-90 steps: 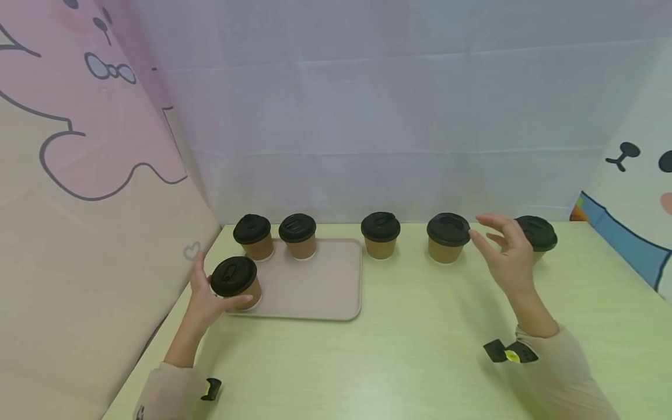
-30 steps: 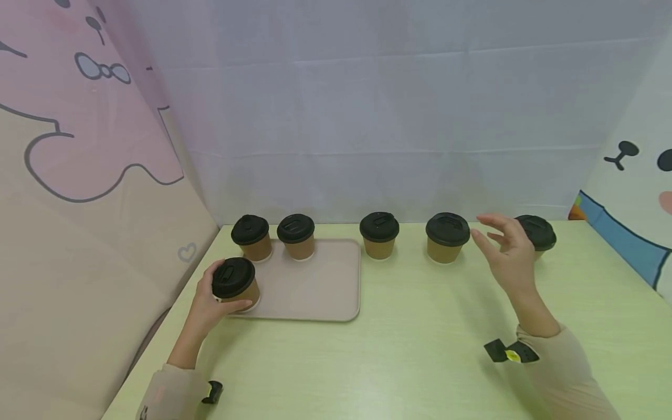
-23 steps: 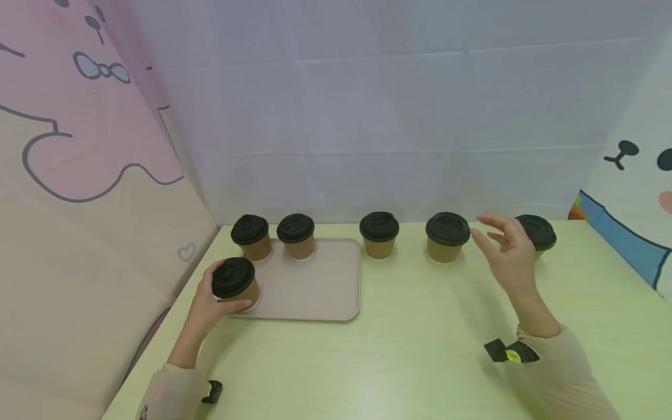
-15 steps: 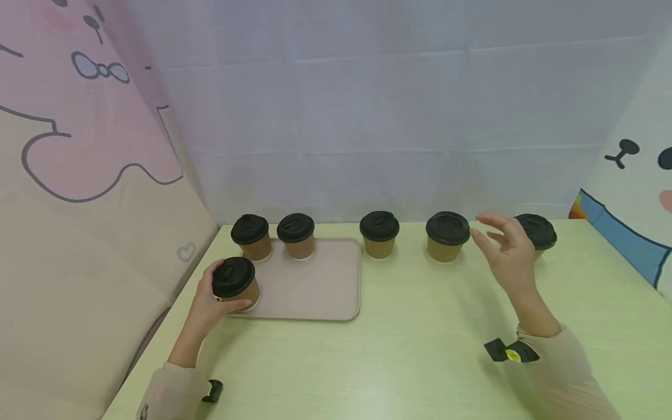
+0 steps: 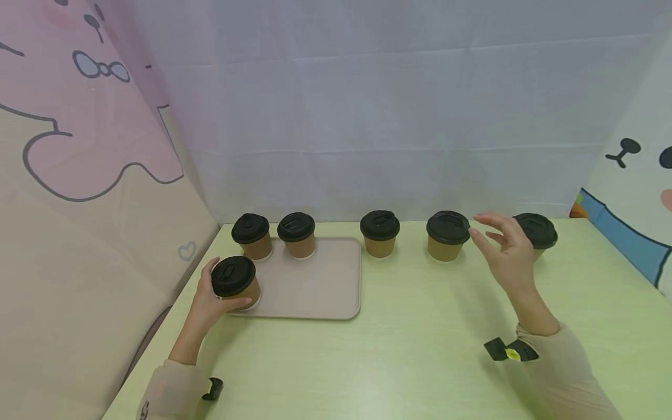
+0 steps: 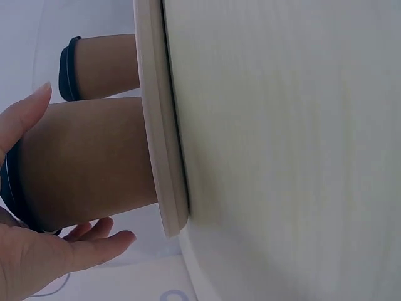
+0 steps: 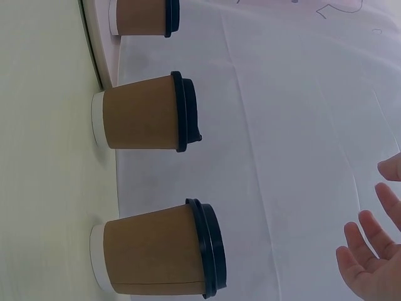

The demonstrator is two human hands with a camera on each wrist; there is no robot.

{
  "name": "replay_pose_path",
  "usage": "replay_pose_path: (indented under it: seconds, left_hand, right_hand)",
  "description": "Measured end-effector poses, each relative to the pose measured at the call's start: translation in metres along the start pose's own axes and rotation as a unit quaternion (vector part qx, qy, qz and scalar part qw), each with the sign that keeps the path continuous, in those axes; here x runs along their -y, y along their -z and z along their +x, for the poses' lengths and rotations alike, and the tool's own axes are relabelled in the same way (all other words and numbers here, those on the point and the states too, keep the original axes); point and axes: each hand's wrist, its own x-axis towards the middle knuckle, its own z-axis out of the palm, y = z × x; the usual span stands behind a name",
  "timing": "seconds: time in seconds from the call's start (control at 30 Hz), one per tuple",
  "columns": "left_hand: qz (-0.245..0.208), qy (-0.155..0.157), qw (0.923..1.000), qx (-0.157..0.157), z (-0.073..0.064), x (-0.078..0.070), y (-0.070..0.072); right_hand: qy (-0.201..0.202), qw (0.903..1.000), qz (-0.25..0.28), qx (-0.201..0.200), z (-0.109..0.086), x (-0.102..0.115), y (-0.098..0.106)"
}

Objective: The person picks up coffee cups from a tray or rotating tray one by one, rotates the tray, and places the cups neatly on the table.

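My left hand [image 5: 206, 300] holds a brown paper coffee cup [image 5: 247, 294] with a black lid at the tray's front left corner. In the left wrist view, the thumb lies along one side of that cup [image 6: 88, 163] and the fingers reach round the other. The cup's base meets the beige tray [image 5: 315, 291]. My right hand [image 5: 509, 254] is raised with thumb and fingers apart, holding nothing. It hovers between a lidded cup [image 5: 445, 248] and another cup [image 5: 536, 230], which it partly hides. In the right wrist view, its fingers [image 7: 376, 235] stand away from the cups.
Two lidded cups, one at the back left corner [image 5: 257, 248] and one beside it [image 5: 301, 246], stand along the tray's rear. Another cup [image 5: 380, 245] stands on the pale green table [image 5: 378, 361] right of the tray. A white cloth [image 5: 367, 116] hangs behind.
Since three seconds ago, my left fingers have closed in from beside the cup onto its lid and side. The cup has stayed at its tray corner. My right hand has hardly moved.
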Motion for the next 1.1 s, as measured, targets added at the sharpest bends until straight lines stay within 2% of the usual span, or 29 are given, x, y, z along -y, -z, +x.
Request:
replay_pose_path:
  seconds: [0.57,1.1]
  left_hand:
    - [-0.031,0.005,0.9994,0.013,0.0044,0.0001,-0.0002]
    - [-0.048,0.014,0.9987,0.011,0.0043,0.003,0.0018]
  right_hand:
    - [-0.013,0.9998,-0.011,0.003,0.0003,-0.0035,-0.0017]
    - [0.002,0.9999,-0.008,0.007,-0.0002,-0.006,-0.0013]
